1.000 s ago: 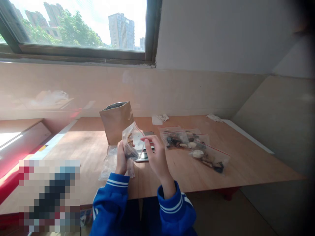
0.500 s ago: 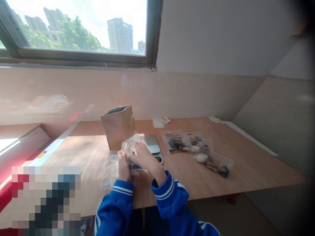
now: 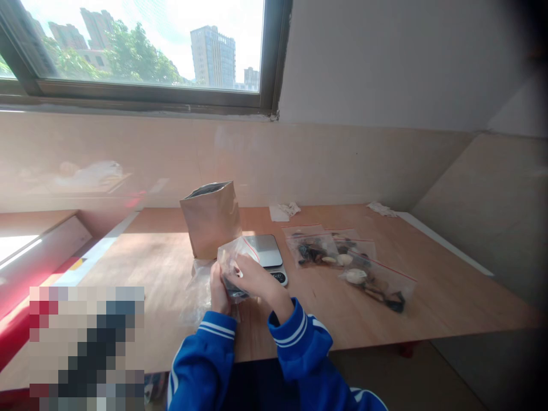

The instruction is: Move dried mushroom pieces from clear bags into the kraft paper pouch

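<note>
My left hand (image 3: 218,290) grips the side of a small clear zip bag (image 3: 232,264) with dark and pale pieces in it, held just above the wooden table (image 3: 428,297). My right hand (image 3: 252,277) is closed on the same bag from the right, fingers pressed on its front. Both sleeves are blue with white stripes. A small digital scale (image 3: 268,256) lies right behind the bag. A brown paper bag (image 3: 212,218) stands open behind my hands.
Several filled clear zip bags (image 3: 351,264) lie on the table to the right of the scale. Empty clear bags (image 3: 197,288) lie left of my hands. Crumpled white tissues (image 3: 283,210) rest by the wall. A window is above.
My right hand came down from the bag's raised top onto its front. The bag has dropped lower, closer to the table, uncovering the scale behind it.
</note>
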Available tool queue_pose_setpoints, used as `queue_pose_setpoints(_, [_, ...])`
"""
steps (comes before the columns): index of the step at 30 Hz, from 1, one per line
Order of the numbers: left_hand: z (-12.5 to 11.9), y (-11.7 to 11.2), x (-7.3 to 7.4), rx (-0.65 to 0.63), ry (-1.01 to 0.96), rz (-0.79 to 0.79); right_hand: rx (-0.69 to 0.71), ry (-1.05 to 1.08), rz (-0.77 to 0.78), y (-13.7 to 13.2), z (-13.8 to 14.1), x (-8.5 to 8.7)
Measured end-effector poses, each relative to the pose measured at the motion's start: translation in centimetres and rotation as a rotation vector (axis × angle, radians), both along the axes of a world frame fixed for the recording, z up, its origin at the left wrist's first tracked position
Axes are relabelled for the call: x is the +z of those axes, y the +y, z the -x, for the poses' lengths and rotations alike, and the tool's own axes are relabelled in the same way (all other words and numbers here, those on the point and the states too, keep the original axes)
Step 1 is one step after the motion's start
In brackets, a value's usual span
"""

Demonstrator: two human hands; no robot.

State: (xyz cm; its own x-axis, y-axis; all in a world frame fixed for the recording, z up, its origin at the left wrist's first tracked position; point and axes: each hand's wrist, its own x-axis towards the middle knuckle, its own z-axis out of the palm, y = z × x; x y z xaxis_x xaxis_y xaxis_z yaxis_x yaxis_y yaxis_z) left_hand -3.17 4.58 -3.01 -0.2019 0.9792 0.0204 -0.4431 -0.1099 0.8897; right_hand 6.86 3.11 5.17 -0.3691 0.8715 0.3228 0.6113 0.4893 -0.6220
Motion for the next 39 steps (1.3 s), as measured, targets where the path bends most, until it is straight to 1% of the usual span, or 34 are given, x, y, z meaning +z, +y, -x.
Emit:
queue_pose_setpoints(2, [-0.1, -0.1, 0.4, 0.038, -0.041, 0.000, 0.004, 0.013, -0.002, 0.0, 0.0, -0.4])
queue_pose_setpoints(5, [-0.3, -0.2, 0.8, 0.100, -0.065, -0.002, -0.038, 0.027, -0.081, 0.0, 0.0, -1.0])
queue_pose_setpoints(7, [-0.3, -0.2, 0.9, 0.102, -0.070, 0.007, -0.049, 0.040, -0.115, 0.0, 0.0, -1.3])
queue_pose_setpoints(11, [-0.2, -0.2, 0.9, 0.093, -0.080, 0.020, 0.019, 0.050, -0.091, 0.0, 0.0, -1.7])
queue_pose_setpoints(13, [-0.2, -0.2, 0.9, 0.100, -0.071, 0.018, 0.024, 0.049, -0.069, 0.1, 0.0, -1.7])
queue_pose_setpoints(18, [-0.1, -0.2, 0.7, 0.061, -0.098, 0.017, -0.031, 0.050, -0.061, -0.2, -0.3, -1.3])
queue_pose_setpoints(22, [-0.1, -0.3, 0.8, 0.055, -0.103, 0.037, -0.019, 0.108, -0.026, -0.8, -0.3, -0.9])
queue_pose_setpoints(24, [-0.1, -0.5, 0.8, 0.063, -0.067, 0.038, -0.031, 0.139, 0.006, -1.0, -0.3, -0.8])
queue_pose_setpoints(26, [0.0, -0.5, 0.7, 0.086, 0.014, 0.021, -0.047, 0.163, 0.049, -1.0, -0.3, -0.7])
queue_pose_setpoints(30, [0.3, -0.3, -0.2, 0.178, 0.210, -0.058, -0.111, 0.247, 0.114, -0.7, -0.2, -0.5])
queue_pose_setpoints(33, [0.4, -0.3, -0.8, 0.219, 0.279, -0.106, -0.140, 0.317, 0.111, -0.9, -0.2, -0.3])
queue_pose_setpoints(37, [0.4, -0.6, -0.8, 0.281, 0.342, -0.146, -0.129, 0.278, 0.166, -1.7, -0.2, -0.1])
queue_pose_setpoints(39, [0.3, -0.7, -0.7, 0.296, 0.344, -0.166, -0.160, 0.233, 0.203, -2.0, -0.3, 0.3])
